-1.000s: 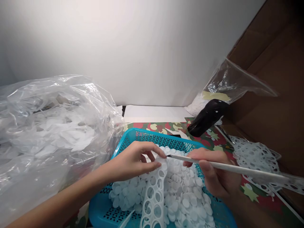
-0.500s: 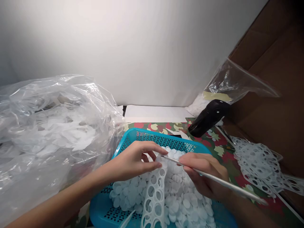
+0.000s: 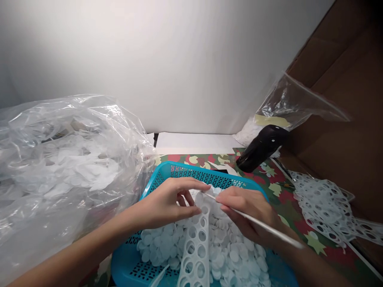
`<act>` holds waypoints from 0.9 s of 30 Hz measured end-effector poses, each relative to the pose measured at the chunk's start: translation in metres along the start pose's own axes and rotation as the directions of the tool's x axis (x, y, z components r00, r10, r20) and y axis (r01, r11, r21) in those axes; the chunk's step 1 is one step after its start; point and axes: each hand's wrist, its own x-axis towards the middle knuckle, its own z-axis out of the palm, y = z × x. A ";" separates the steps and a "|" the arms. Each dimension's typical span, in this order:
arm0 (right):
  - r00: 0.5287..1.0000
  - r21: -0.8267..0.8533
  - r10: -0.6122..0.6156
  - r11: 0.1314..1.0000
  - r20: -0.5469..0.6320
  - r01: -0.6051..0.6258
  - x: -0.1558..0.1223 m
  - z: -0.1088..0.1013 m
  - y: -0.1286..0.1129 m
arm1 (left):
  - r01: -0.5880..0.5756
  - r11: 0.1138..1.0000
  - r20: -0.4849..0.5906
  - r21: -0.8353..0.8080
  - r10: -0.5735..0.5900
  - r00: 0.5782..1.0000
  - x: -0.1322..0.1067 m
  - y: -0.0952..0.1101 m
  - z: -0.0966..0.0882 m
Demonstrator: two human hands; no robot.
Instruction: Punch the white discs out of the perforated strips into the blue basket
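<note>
My left hand point(image 3: 179, 199) pinches the far end of a white perforated strip point(image 3: 196, 249) between thumb and fingers. The strip has rows of round holes and slopes down toward me over the basket. In my right hand point(image 3: 248, 211) is a thin pale stick point(image 3: 266, 227), gripped like a pen, its tip at the strip's far end beside my left fingertips. Below both hands a blue plastic basket point(image 3: 125, 263) holds a heap of small white discs point(image 3: 233, 255). What the tip touches is too small to make out.
A large clear bag point(image 3: 77, 159) of white scraps fills the left. On the right are a black object point(image 3: 261, 147), a clear zip bag point(image 3: 293, 99) with white contents, and a pile of perforated strips point(image 3: 326, 207) beside a cardboard panel point(image 3: 353, 131). A patterned sheet point(image 3: 278, 187) lies beneath.
My right hand has moved left with the stick, closer to my left fingers. More holes show open near the strip's far end. My left hand has barely shifted.
</note>
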 end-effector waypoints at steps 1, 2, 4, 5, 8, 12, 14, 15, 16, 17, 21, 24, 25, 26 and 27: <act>0.998 0.019 -0.015 1.000 -0.063 0.016 -0.001 -0.001 -0.001 | 0.001 1.000 0.002 -0.009 -0.001 1.000 0.000 0.001 0.000; 0.991 0.040 -0.023 0.999 -0.128 0.028 -0.001 -0.003 -0.002 | 0.004 1.000 0.006 -0.015 -0.004 1.000 0.000 0.002 0.000; 0.974 0.068 -0.022 0.997 -0.226 0.038 -0.002 -0.005 -0.004 | 0.018 1.000 0.013 -0.014 -0.018 1.000 0.000 0.003 0.000; 0.969 0.073 -0.021 0.997 -0.246 0.040 -0.002 -0.006 -0.005 | 0.025 1.000 0.014 -0.011 -0.025 1.000 0.000 0.003 0.001; 0.979 0.064 -0.044 0.996 -0.201 0.058 0.000 -0.007 -0.007 | 0.031 0.999 0.015 -0.015 -0.031 0.999 -0.001 0.003 0.001; 0.987 0.034 -0.077 0.996 -0.143 0.082 0.002 -0.006 -0.008 | 0.033 0.999 0.019 -0.032 -0.032 0.999 -0.002 0.002 0.002; 0.988 0.013 -0.071 0.997 -0.137 0.074 0.001 -0.005 -0.007 | 0.033 0.999 0.022 -0.035 -0.033 0.999 -0.002 0.002 0.002; 0.988 0.006 -0.069 0.997 -0.135 0.071 0.000 -0.005 -0.007 | 0.033 0.999 0.023 -0.038 -0.032 0.999 -0.002 0.002 0.002; 0.989 0.005 -0.070 0.997 -0.128 0.071 -0.001 -0.005 -0.007 | 0.032 0.999 0.024 -0.041 -0.031 0.999 -0.002 0.002 0.002; 0.991 0.012 -0.075 0.997 -0.115 0.077 -0.001 -0.004 -0.006 | 0.033 0.998 0.024 -0.045 -0.032 0.999 -0.002 0.002 0.002; 0.997 0.041 -0.077 0.996 0.003 0.077 0.002 0.000 -0.003 | 0.025 0.998 0.030 -0.054 -0.023 0.999 -0.002 0.003 0.001; 0.990 0.022 -0.033 0.999 0.138 0.030 0.006 0.002 -0.002 | 0.013 0.999 0.039 -0.049 -0.011 0.999 -0.001 0.005 0.000; 0.988 0.025 -0.035 0.999 0.148 0.031 0.007 0.002 -0.002 | 0.011 0.999 0.040 -0.049 -0.009 0.999 -0.001 0.005 0.000; 0.991 0.032 -0.041 0.999 0.126 0.037 0.007 0.001 -0.003 | 0.010 0.999 0.038 -0.051 -0.008 0.999 -0.002 0.006 0.000; 0.996 0.042 -0.044 0.998 0.075 0.041 0.005 0.000 -0.004 | 0.012 0.998 0.035 -0.055 -0.010 0.999 -0.002 0.006 0.000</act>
